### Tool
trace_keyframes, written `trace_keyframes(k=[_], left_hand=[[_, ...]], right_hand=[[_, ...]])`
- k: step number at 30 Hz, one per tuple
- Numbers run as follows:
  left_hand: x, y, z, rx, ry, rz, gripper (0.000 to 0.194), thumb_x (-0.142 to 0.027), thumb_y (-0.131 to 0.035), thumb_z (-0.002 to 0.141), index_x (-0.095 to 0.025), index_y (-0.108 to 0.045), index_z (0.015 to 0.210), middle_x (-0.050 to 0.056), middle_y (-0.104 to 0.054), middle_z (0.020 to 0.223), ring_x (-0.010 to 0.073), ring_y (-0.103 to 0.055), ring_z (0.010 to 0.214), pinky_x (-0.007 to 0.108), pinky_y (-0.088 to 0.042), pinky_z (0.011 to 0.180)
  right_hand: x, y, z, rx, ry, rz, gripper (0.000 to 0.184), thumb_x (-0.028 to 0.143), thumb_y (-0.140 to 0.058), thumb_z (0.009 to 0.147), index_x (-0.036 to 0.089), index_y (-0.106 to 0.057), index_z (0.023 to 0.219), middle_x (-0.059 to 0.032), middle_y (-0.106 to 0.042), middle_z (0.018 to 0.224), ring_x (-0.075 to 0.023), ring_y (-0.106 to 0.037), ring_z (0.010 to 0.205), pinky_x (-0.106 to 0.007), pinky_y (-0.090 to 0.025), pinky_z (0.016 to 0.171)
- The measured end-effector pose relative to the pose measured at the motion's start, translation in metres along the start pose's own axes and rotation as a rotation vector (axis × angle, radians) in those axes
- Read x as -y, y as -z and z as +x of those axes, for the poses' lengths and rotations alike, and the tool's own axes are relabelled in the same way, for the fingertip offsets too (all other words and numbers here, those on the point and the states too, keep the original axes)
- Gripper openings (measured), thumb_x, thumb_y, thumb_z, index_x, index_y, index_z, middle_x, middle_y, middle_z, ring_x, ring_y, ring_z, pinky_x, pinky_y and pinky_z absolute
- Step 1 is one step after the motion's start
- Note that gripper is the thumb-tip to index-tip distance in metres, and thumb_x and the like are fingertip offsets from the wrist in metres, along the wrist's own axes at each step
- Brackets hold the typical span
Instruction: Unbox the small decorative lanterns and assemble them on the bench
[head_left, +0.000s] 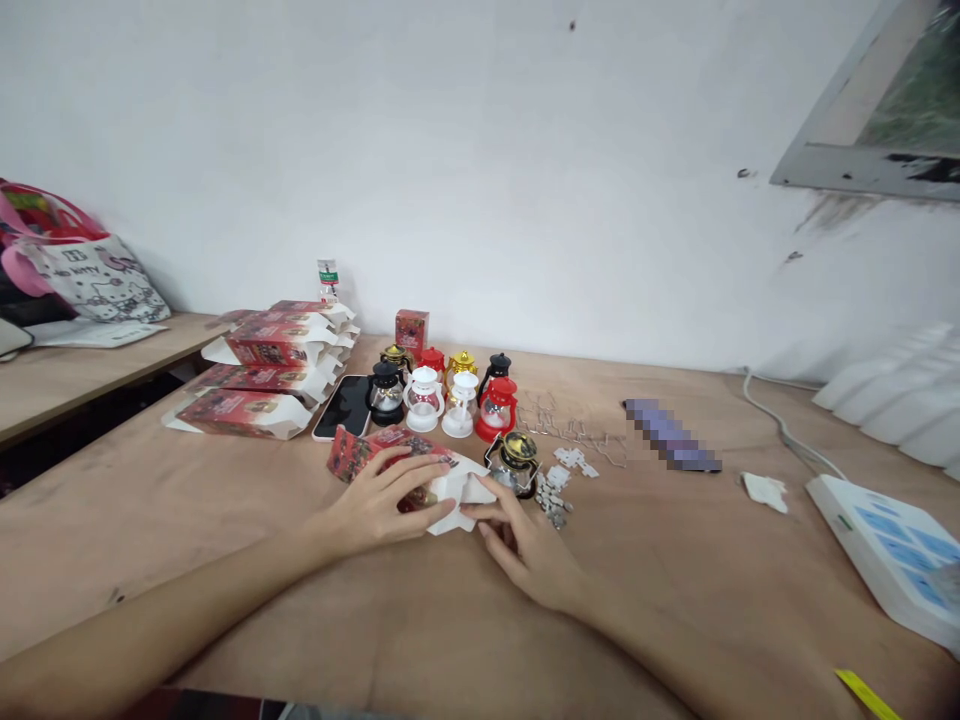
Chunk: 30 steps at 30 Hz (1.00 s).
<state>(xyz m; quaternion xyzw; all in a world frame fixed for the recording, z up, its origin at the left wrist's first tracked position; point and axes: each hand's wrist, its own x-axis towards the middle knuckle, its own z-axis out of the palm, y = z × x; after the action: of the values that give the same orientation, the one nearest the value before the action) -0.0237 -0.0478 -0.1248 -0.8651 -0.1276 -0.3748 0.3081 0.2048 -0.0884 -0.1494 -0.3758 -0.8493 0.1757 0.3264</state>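
A red printed cardboard box [386,440] lies on its side on the table, its white end flaps [452,503] turned to the right. My left hand [391,502] rests across the box, holding it with the fingers over its upper side. At the flapped end, my right hand [525,545] has its fingers bent round the flaps; part of the fingertips is hidden. Just behind that hand stands a black and gold miniature lantern [517,465] with a wire handle. Behind the box are several more small lanterns, among them a white lantern [424,402] and a red lantern [496,410].
Unfilled-looking red boxes [255,412] are stacked at left beside a phone [345,408]. Wire handles [577,432], white plastic pieces [574,460] and small metal parts [553,505] lie right of the lanterns. A white power strip [885,550] sits at far right, near a blurred purple object [670,435].
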Motion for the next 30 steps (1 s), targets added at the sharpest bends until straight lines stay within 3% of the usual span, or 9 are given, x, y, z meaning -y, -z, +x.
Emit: trace_keyframes(k=[4,8,12,16,20,24,30], left_hand=[[-0.001,0.003,0.002,-0.016,-0.019,0.022,0.017,-0.019,-0.061,0.079,-0.026,-0.061,0.094,0.006,-0.065,0.097,0.0166,-0.059,0.093,0.035,-0.043,0.083],[0.0,0.008,0.003,-0.052,-0.058,0.024,0.007,-0.024,-0.058,0.079,-0.024,-0.058,0.087,0.007,-0.062,0.09,0.0187,-0.056,0.088,0.036,-0.043,0.075],[0.001,0.007,0.0,-0.092,-0.053,-0.027,0.015,-0.031,-0.059,0.077,-0.02,-0.054,0.086,0.009,-0.057,0.092,0.0205,-0.054,0.086,0.038,-0.043,0.073],[-0.004,0.006,-0.002,-0.139,0.03,-0.121,0.032,-0.03,-0.061,0.069,-0.02,-0.049,0.097,0.01,-0.053,0.098,0.0215,-0.052,0.087,0.04,-0.044,0.073],[-0.011,0.008,-0.001,-0.134,0.105,-0.145,0.051,-0.025,-0.055,0.065,-0.018,-0.047,0.115,0.01,-0.05,0.096,0.022,-0.05,0.085,0.04,-0.043,0.072],[-0.017,0.008,-0.001,-0.086,0.138,-0.106,0.045,-0.025,-0.048,0.066,-0.017,-0.054,0.11,0.009,-0.046,0.092,0.0226,-0.048,0.083,0.041,-0.042,0.071],[-0.018,0.01,0.003,-0.128,0.09,-0.103,0.03,-0.025,-0.051,0.065,-0.016,-0.059,0.093,0.008,-0.047,0.088,0.0205,-0.048,0.079,0.037,-0.044,0.067]], right_hand=[[0.003,0.002,-0.001,-0.092,0.254,-0.166,0.038,0.01,-0.04,0.085,0.017,-0.041,0.122,-0.0083,-0.07,0.099,-0.0158,-0.065,0.076,-0.028,-0.052,0.067],[0.006,0.004,-0.002,-0.278,0.481,-0.34,0.025,0.004,-0.041,0.081,0.015,-0.055,0.099,-0.0139,-0.061,0.106,-0.0158,-0.061,0.084,-0.026,-0.05,0.069],[0.006,0.005,-0.003,-0.398,0.454,-0.392,0.031,0.003,-0.042,0.08,0.014,-0.054,0.107,-0.0146,-0.054,0.106,-0.0116,-0.055,0.071,-0.024,-0.049,0.061],[0.006,0.005,-0.002,-0.357,0.468,-0.409,0.032,0.007,-0.043,0.082,0.015,-0.052,0.111,-0.0086,-0.055,0.09,-0.0109,-0.052,0.063,-0.023,-0.046,0.055],[0.01,0.007,-0.002,-0.339,0.437,-0.388,0.024,0.01,-0.045,0.083,0.018,-0.053,0.103,-0.0078,-0.057,0.088,-0.0134,-0.056,0.069,-0.023,-0.045,0.057],[0.011,0.009,-0.002,-0.322,0.435,-0.328,0.028,0.008,-0.042,0.084,0.02,-0.05,0.108,-0.0081,-0.061,0.091,-0.0154,-0.06,0.077,-0.025,-0.048,0.063],[0.006,0.006,-0.002,-0.211,0.461,-0.243,0.03,0.017,-0.038,0.09,0.018,-0.043,0.12,-0.0095,-0.063,0.097,-0.0153,-0.062,0.085,-0.024,-0.05,0.065]])
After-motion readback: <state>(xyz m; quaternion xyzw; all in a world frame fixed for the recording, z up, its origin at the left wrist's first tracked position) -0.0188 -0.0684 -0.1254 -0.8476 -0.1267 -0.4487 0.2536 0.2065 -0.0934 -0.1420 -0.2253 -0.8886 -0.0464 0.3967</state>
